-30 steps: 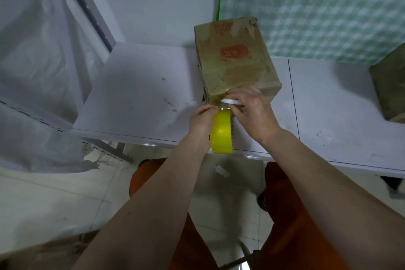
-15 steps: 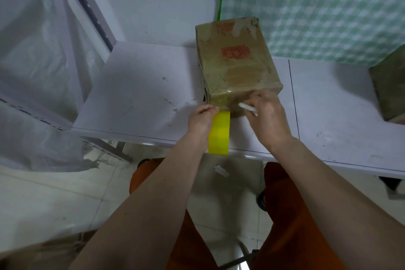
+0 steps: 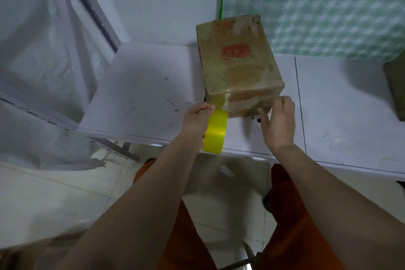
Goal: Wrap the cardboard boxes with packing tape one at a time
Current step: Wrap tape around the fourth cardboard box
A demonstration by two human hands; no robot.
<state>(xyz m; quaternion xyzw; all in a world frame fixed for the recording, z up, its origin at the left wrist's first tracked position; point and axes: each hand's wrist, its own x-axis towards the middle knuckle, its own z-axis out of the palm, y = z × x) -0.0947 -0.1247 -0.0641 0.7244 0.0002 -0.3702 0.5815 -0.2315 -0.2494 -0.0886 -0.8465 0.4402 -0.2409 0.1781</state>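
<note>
Here the box (image 3: 237,68) is sitting on the white table (image 3: 140,85) near its front edge, already glossy with clear tape, and the left hand (image 3: 196,119) is gripping the yellow roll (image 3: 215,131) just below the box's near left corner — a strip is running from the roll up onto that corner. The right hand (image 3: 279,120) is hovering at the box's near right lower edge, fingers loosely spread and holding nothing (whether they are touching the cardboard I cannot tell). The wrapping step looks to be in hand; next, probably, the right hand is steadying or turning the box while the left is pulling more tape round — keeping it taut.
</note>
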